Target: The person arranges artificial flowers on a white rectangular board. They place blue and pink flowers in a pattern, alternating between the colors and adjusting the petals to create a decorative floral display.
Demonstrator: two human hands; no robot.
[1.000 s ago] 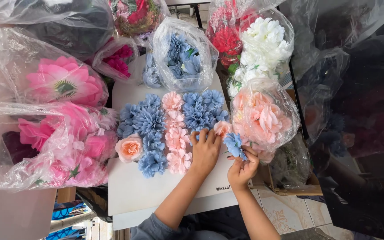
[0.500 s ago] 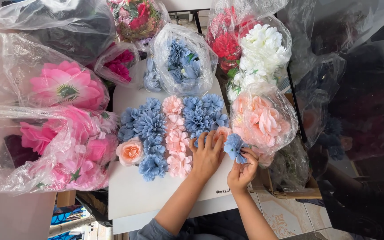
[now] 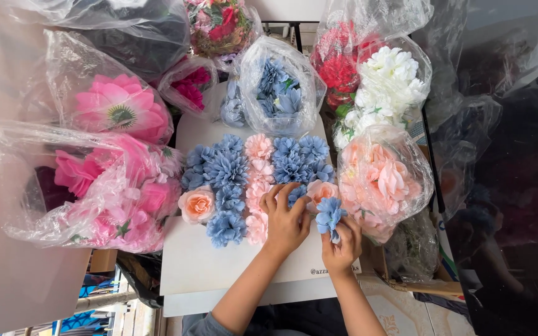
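In the head view, the right hand [image 3: 342,244] pinches a blue flower [image 3: 329,214] by its base, fingers closed round it, the bloom standing just above the knuckles. The left hand [image 3: 286,219] lies just beside it, fingers spread and pressed flat on the flower patch [image 3: 244,186] on a white board [image 3: 194,267], fingertips touching a blue bloom and a peach rose [image 3: 322,190]. The two hands sit close but apart. Right of the right hand is a bag of peach flowers [image 3: 384,180]; beyond the left hand, a bag of blue flowers [image 3: 278,93]; far left, bags of pink flowers [image 3: 113,186].
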